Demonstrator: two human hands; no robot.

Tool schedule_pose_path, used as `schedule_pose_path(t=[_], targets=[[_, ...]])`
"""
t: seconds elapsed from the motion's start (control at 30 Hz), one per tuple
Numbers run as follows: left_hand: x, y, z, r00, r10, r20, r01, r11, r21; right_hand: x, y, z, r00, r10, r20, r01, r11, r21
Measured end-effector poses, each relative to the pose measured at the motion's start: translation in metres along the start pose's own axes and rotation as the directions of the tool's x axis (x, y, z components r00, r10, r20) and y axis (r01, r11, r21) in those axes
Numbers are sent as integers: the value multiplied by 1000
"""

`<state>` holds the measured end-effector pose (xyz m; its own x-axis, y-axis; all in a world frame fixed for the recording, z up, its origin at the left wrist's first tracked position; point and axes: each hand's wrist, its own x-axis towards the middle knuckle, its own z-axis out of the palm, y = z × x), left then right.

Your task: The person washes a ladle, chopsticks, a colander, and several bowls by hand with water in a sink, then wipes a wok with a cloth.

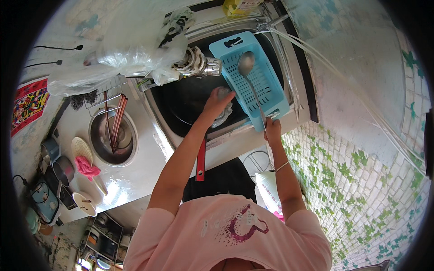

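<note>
A long-handled metal ladle (246, 63) reaches across a light blue plastic basket (218, 48), its bowl over the slotted bottom. The fingers of my right hand (272, 130) are closed round the end of its handle, by the basket's near edge. To the left, my left hand (218, 105) is over the sink, curled round a crumpled, translucent thing (223, 116) whose kind I cannot make out. Under that hand is a dark pan (181, 101) in the sink, with a red handle (200, 162) sticking out over the near edge. The basket lies across the sink's right part.
A chrome tap (210, 67) and hanging clear plastic bags (135, 54) are above the sink's left side. On the left counter stand a metal bowl (131, 151) with chopsticks, a skimmer (82, 147) with a pink cloth (87, 167), and a cup (84, 204). White hoses (334, 67) run along the right.
</note>
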<state>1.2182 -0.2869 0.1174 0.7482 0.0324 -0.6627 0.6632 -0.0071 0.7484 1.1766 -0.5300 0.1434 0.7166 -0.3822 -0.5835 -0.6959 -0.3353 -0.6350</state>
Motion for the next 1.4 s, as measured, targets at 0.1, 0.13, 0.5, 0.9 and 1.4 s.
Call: schedule_pose_path(t=[0.1,0.13,0.5,0.9,1.4], targets=[[26,16,18,997,71,-43,-55,952,300,5,-8,2,995,-76,-66,72,996,-59],[31,21,21,996,70,-62,-40,917,396,7,-10,3,990,-108,-95,100,991,-87],[41,15,34,888,303,-346,-207,935,287,14,41,9,825,-538,-174,433,799,-416],[59,53,22,885,236,-401,-10,871,491,10,-52,-23,970,75,231,37,893,-448],[82,74,24,909,178,-378,52,850,525,63,-79,-29,706,-684,185,571,395,-719]])
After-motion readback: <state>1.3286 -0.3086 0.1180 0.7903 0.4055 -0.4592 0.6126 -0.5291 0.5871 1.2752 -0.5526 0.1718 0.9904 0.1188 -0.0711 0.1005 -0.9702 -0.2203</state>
